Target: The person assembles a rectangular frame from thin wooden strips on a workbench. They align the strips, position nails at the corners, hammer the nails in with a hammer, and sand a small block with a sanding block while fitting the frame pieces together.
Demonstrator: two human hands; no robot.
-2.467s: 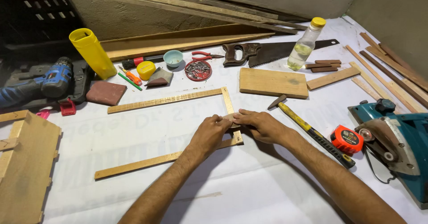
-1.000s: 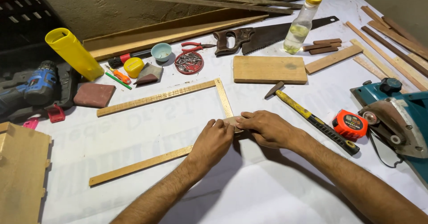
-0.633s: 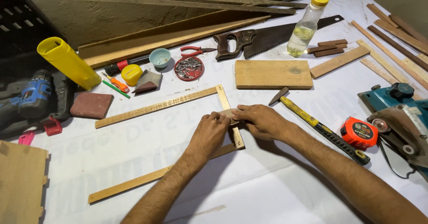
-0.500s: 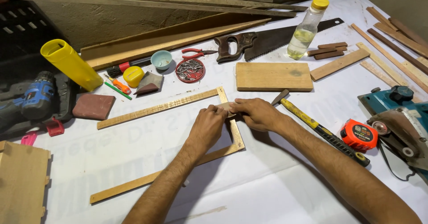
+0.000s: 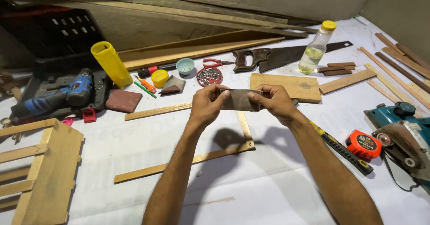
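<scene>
My left hand [image 5: 204,106] and my right hand [image 5: 275,101] together hold up a small flat brown-grey rectangular piece [image 5: 239,99], each hand pinching one short end. The piece is raised above the white sheet. Below it lies a three-sided frame of thin wooden strips: a top strip [image 5: 156,111], a right strip [image 5: 245,126] and a bottom strip [image 5: 179,164]. The hands' shadow falls inside the frame. I cannot tell whether the piece is sandpaper or thin wood.
A hammer [image 5: 340,149], orange tape measure [image 5: 363,144] and teal power planer [image 5: 403,135] lie right. Behind are a wooden board [image 5: 298,87], handsaw [image 5: 286,54], bottle [image 5: 316,48] and round tin of nails [image 5: 209,76]. Left: blue drill [image 5: 62,93], yellow tube [image 5: 109,63], wooden crate [image 5: 40,171].
Both hands have left the frame's right corner on the sheet and risen. They now hold the small rectangular piece up between them, farther from me.
</scene>
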